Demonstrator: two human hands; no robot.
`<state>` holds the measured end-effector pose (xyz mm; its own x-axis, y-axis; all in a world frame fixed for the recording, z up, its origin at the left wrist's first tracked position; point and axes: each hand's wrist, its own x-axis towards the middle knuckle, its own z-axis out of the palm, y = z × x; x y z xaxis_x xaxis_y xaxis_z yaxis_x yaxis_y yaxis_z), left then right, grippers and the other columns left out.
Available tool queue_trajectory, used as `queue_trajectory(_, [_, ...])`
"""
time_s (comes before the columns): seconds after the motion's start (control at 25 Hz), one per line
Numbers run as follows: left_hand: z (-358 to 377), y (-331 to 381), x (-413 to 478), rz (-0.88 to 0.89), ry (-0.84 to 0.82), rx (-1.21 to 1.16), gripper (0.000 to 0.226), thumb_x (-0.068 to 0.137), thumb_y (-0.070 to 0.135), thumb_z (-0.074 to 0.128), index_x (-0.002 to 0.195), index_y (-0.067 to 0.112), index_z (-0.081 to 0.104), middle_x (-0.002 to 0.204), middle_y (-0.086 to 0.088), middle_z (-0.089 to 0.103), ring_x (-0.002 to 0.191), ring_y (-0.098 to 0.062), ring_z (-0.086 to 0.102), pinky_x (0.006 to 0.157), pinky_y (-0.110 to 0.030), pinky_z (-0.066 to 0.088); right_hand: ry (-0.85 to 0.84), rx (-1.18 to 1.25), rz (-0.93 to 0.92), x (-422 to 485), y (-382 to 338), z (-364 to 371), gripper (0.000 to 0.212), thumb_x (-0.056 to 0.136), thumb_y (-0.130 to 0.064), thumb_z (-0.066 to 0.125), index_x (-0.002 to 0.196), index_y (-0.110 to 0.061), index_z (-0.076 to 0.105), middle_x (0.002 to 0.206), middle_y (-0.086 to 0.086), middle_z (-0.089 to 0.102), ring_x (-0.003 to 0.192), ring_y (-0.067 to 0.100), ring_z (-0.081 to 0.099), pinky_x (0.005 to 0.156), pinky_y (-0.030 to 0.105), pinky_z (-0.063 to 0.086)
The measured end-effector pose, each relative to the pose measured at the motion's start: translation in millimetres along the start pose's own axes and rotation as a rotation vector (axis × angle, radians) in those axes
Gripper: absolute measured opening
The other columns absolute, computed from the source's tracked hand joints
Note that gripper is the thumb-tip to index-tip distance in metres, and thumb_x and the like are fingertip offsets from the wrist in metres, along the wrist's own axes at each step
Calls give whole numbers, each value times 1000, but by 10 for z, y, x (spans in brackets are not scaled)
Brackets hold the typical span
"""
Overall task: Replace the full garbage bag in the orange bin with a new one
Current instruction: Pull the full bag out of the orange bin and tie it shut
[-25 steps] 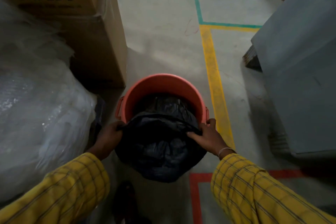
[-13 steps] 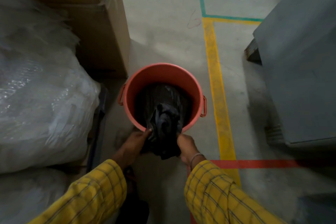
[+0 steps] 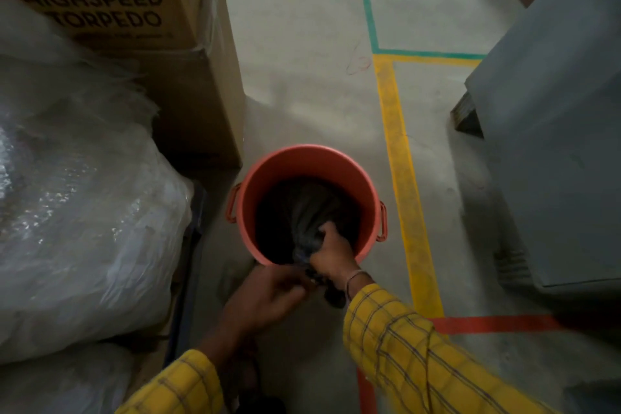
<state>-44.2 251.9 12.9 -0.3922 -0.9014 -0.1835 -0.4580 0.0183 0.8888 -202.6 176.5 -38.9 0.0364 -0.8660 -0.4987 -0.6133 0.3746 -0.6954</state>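
Gripping hand: the right hand [image 3: 331, 254] is closed around the gathered neck of the black garbage bag [image 3: 309, 212], at the near rim of the orange bin [image 3: 302, 161].
Other hand: the left hand [image 3: 265, 299] sits just below and left of the right one, blurred; its fingers curl toward the bag's loose end, but whether they actually pinch it cannot be told.
Bag: twisted into a neck and lying inside the bin, lower centre of the frame; its body sinks into shadow and its contents are not visible. A dark tail of plastic hangs out below the right hand.
Bin: stands on the concrete floor [image 3: 302, 77], its base hidden; one side handle shows on each side.
Sleeves: yellow checked, cut off by the bottom edge.
Left of frame: a large clear plastic bundle [image 3: 77, 212], partly out of frame, with a cardboard box [image 3: 134, 10] behind it, printed "HIGHSPEED TORPEDO".
Right of frame: a grey cabinet [image 3: 554, 144], cropped by the edge.
Floor marks: yellow tape line [image 3: 400, 158], green above it, red below.
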Motion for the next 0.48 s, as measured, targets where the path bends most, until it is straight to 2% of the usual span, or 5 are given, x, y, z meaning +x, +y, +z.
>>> queue_trajectory(0.12, [-147,-189,251,-318,341,-450,15,91,35,55,95,23,63,103,-11,73,89,-27,72,77,-40,54,218,-879,-570,27,-149,-235,30,86,-9,52,115,-14,57,119,16,52,97,40,56,74,50,48])
queue_trajectory(0.24, [-19,-218,670,-725,184,-1149,52,96,57,43,118,14,60,122,-20,68,110,-38,67,87,-47,54,149,-1155,-789,-51,-355,-240,23,94,-15,39,103,-12,60,115,15,52,101,37,51,77,48,42])
queue_trajectory(0.36, [113,-139,861,-659,192,-1496,66,96,61,39,112,6,71,114,-19,73,106,-33,69,94,-46,51,-72,-1102,-778,-172,-399,-186,45,78,-24,64,118,-5,57,118,15,53,105,35,49,88,47,45])
queue_trajectory(0.4, [159,-106,897,-653,239,-1569,62,97,56,43,101,3,75,103,-19,76,95,-31,72,91,-43,53,-149,-988,-715,-217,-373,-199,58,70,-27,70,121,-5,55,118,15,54,107,34,50,94,46,45])
queue_trajectory(0.48, [272,-88,970,-672,325,-1666,46,96,37,52,82,0,76,80,-16,75,74,-27,74,79,-37,60,-206,-517,-595,-336,-385,-307,48,70,-21,68,115,-7,61,113,12,63,106,28,59,100,42,49])
